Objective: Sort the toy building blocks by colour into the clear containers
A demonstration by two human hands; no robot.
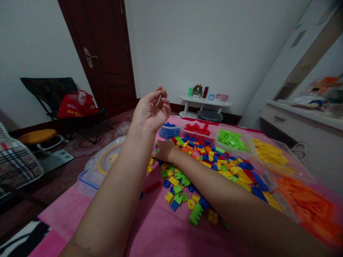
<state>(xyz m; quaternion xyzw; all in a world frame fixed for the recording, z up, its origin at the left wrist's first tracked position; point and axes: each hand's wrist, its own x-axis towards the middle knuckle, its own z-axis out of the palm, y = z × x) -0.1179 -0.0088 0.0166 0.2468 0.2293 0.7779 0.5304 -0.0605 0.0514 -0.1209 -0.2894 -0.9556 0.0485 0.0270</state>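
My left hand (153, 110) is raised above the table with its palm turned up. Its fingers are loosely curled and slightly apart, and nothing shows on the palm. Lower down, my right hand (164, 150) reaches into a loose heap of toy building blocks (184, 178) in yellow, green, blue, red and orange. The right fingers are bent together, partly behind my left forearm; a bit of green shows by them, but I cannot make out what they hold. A red stick-shaped block (153, 187) lies near the heap's front left.
Clear bins of sorted blocks line the far and right sides: blue (169, 132), red (199, 131), green (232, 141), yellow (272, 153), orange (308, 203). A clear tub with a blue-rimmed lid (91, 178) sits left on the pink cloth (160, 228). A chair holds a red bag (77, 105).
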